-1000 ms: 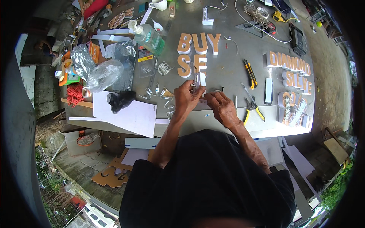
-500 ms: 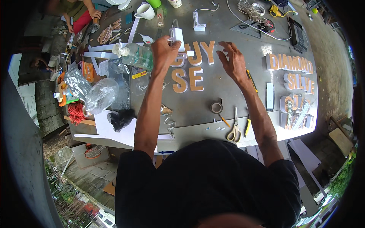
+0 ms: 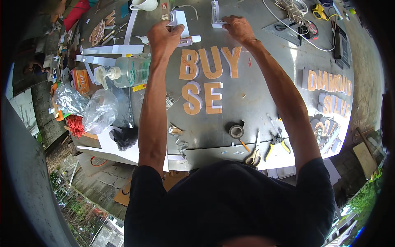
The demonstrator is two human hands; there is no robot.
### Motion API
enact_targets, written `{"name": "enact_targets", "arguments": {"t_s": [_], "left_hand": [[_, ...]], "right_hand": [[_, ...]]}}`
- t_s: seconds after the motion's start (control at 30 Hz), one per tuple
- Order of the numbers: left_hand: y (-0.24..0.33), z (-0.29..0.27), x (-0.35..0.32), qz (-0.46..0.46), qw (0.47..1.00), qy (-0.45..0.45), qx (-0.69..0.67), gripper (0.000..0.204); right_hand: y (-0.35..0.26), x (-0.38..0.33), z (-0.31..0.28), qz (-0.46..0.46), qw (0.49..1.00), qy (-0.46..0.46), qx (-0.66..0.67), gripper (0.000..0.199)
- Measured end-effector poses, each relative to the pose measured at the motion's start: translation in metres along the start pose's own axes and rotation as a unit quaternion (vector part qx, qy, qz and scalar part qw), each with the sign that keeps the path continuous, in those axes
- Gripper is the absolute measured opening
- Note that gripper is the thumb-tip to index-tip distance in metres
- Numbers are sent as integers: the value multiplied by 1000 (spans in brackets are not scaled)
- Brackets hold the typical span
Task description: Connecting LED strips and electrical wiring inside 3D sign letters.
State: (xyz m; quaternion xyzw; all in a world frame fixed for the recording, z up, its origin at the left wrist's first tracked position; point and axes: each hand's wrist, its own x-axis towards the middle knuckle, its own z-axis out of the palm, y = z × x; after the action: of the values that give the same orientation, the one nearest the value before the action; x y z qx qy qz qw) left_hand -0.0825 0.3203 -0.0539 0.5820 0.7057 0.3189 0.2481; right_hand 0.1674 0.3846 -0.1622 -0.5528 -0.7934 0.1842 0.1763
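Observation:
My left hand (image 3: 163, 36) is closed on a white block letter (image 3: 181, 24) with a cable trailing from it, held beyond the laid-out letters. At the far middle of the metal table, my right hand (image 3: 239, 29) has its fingers closed on the end of a white L-shaped block letter (image 3: 215, 15). Nearer me, two rows of brown-faced block letters (image 3: 188, 66) with white sides lie on the table. A clear pump bottle (image 3: 133, 73) lies on its side, left of my left forearm.
More brown-faced letters (image 3: 314, 80) stand at the right. Near the front edge lie scissors (image 3: 254, 154), yellow-handled pliers (image 3: 276, 145) and a tape roll (image 3: 236, 131). Plastic bags (image 3: 101, 112) crowd the left. A wire bundle (image 3: 294, 16) and a white mug (image 3: 144, 5) sit farther off.
My right hand has reached forward and left and taken hold of the L-shaped letter. My left hand has moved forward and left with its letter. The view has shifted, showing the pliers more fully.

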Motion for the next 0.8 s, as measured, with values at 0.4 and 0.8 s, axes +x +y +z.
{"name": "enact_targets", "arguments": {"t_s": [0.4,0.8], "left_hand": [[-29,9,6,-30,993,-25,-108,29],[-15,3,4,-23,998,-6,-62,32]], "right_hand": [[32,-4,-16,155,905,-51,394,44],[13,-6,-14,53,990,34,129,37]]}}
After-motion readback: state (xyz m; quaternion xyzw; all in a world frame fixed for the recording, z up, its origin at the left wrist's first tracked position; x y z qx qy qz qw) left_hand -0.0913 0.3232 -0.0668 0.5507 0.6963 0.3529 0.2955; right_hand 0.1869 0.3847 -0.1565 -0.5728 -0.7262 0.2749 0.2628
